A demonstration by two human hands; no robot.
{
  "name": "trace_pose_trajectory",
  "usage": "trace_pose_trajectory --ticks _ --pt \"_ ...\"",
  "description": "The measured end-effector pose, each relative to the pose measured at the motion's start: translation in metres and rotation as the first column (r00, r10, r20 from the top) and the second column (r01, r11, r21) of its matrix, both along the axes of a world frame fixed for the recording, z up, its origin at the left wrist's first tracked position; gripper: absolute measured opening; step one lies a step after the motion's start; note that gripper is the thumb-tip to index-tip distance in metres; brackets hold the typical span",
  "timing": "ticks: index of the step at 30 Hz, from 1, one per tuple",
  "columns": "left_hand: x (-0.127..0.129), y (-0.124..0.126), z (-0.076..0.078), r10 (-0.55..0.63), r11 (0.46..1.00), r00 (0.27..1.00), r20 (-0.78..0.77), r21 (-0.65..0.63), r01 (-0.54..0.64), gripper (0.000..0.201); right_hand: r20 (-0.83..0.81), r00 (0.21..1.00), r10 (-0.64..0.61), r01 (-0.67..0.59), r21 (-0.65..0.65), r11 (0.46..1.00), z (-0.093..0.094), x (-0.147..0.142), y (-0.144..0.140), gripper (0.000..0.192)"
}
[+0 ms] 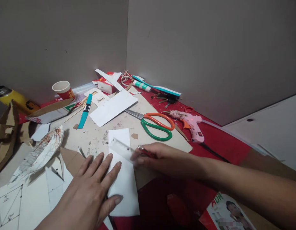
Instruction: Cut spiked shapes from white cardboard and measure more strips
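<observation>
Nearest the camera, the left hand (90, 188) lies flat, fingers spread, pressing a white paper strip (122, 179) onto the cardboard sheet (148, 135). Rightward, a clear ruler (120, 147) crosses the strip's upper end. Right hand (159, 158) pinches a red pen (146, 151) there. Beyond lie scissors (155, 124).

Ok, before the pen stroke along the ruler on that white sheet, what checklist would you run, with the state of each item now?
1. Left hand flat on the white sheet, pinning it: ok.
2. Clear ruler lying on the sheet: ok, though it sits at a slant across the upper part.
3. Right hand gripping the red pen: ok.
4. Pen tip against the ruler edge: cannot tell, blurred.
5. Ruler held down by a finger: cannot tell.
6. Scissors and glue gun apart from the sheet: ok.
</observation>
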State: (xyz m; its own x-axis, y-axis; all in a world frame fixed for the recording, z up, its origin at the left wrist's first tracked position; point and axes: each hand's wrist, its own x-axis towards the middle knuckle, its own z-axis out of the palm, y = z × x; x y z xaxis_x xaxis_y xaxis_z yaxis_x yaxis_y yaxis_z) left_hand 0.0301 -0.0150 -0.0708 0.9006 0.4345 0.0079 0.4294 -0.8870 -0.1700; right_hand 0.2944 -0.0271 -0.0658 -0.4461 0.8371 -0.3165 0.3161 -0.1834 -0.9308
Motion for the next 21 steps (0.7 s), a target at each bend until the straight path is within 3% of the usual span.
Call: trace_pose_trajectory --ticks 3,5,10,16,21 --pt "0.003 -0.005 -0.005 0.009 1.0 1.0 0.006 0.012 -0.009 0.066 0.058 0.971 -0.232 0.233 -0.006 0.972 0.001 0.004 0.003 0.027" --pt "0.004 -0.009 -0.007 0.007 1.0 1.0 0.003 -0.004 -0.007 0.071 0.074 0.951 -0.3 0.304 -0.05 0.951 0.001 0.005 0.006 0.029" --pt "0.004 -0.018 -0.001 0.02 0.996 0.999 -0.032 -0.089 -0.023 0.075 0.125 0.966 -0.227 0.234 -0.047 0.971 0.005 -0.006 0.018 0.026" --pt "-0.003 -0.023 0.005 0.015 0.998 0.999 -0.052 -0.06 -0.018 0.068 0.149 0.976 -0.161 0.168 -0.034 0.985 0.01 -0.016 0.032 0.026" --pt "-0.011 -0.026 0.002 -0.001 1.0 1.0 -0.023 -0.013 0.001 0.068 0.155 0.96 -0.233 0.246 -0.07 0.967 0.006 -0.006 0.029 0.033"
